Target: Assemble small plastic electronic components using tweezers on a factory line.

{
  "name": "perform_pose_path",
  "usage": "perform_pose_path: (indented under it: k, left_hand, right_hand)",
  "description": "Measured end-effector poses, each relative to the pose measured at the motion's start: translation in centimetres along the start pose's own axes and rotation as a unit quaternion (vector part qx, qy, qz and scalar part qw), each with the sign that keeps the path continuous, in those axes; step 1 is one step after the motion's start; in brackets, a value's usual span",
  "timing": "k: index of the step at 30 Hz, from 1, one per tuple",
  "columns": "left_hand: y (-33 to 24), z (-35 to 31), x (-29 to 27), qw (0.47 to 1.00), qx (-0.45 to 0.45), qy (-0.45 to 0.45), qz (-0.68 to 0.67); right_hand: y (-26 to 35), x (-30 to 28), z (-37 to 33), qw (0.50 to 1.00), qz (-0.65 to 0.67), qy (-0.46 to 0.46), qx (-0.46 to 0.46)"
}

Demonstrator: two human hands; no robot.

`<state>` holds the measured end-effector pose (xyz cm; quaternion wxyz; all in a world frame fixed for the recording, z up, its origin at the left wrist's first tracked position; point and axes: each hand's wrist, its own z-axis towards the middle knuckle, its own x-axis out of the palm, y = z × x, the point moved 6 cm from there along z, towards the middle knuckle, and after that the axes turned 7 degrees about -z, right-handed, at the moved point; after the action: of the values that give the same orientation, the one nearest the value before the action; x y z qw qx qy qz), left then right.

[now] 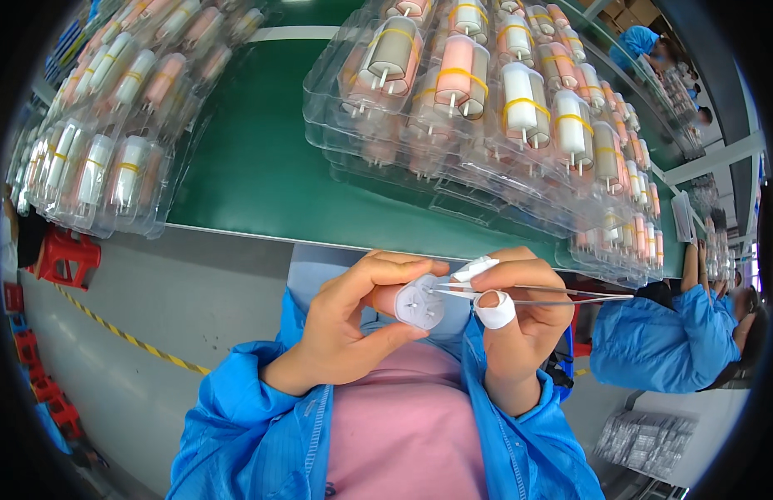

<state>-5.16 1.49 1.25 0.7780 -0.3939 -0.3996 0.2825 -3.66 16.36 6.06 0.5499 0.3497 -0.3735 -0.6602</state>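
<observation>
My left hand [332,325] is closed round a pink cylinder [386,299], held just off the table's near edge. Its pale grey round end [420,303] faces right and has small raised pins. My right hand [524,321] grips metal tweezers [582,295], with white tape wrapped on the thumb and a finger. The tweezers' two tips are slightly apart and reach the cylinder's grey end near its upper right edge; whether something tiny sits between them I cannot make out.
Stacked clear plastic trays [353,137] of pink, white and grey cylinders with yellow bands stand on the green table [245,158]. More filled trays [95,171] are at left. A co-worker in a blue jacket [661,342] sits at right; a red stool [68,258] is at left.
</observation>
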Motion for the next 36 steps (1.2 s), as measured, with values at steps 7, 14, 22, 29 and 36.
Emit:
perform_pose_path:
  k: [7,14,22,29,36]
  left_hand:
    - [0.06,-0.13,0.13,1.000,-0.013,0.022,-0.008]
    - [0.15,-0.08,0.07,0.999,-0.019,0.027,-0.013]
    - [0.34,-0.22,0.21,0.998,-0.044,0.018,-0.037]
    - [0.15,-0.13,0.20,0.999,-0.033,0.021,-0.025]
    - [0.01,0.04,0.26,0.999,-0.013,0.037,-0.027]
  right_hand:
    - [0.14,0.08,0.16,0.999,-0.037,0.024,-0.020]
    - [0.17,0.02,0.15,0.998,-0.049,0.028,-0.025]
    - [0.05,-0.09,0.25,0.998,-0.041,0.033,-0.036]
    - [0.26,-0.11,0.31,0.998,-0.049,0.029,-0.028]
    - [0.22,-0.25,0.21,0.998,-0.047,0.022,-0.024]
